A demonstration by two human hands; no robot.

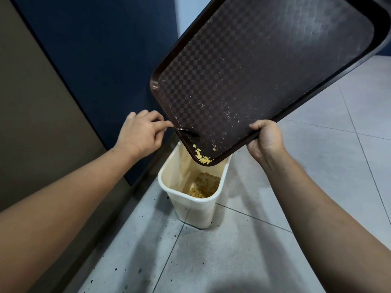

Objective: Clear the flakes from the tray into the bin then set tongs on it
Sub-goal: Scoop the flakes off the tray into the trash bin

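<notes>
Tray (264,66) gripped at its edge by right hand (265,138), tilted over bin (190,203). Dark tool (186,132) pinched in left hand (140,132); flakes (202,157) at the corner between the hands should be swept downward.

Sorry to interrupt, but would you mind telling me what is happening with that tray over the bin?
A person is tipping a dark checkered tray over a cream bin on the tiled floor. The right hand grips the tray's lower edge, and the left hand pinches a thin dark utensil against the tray surface. A small heap of yellow flakes sits at the lowest corner, just above the bin, which already holds flakes.
</notes>
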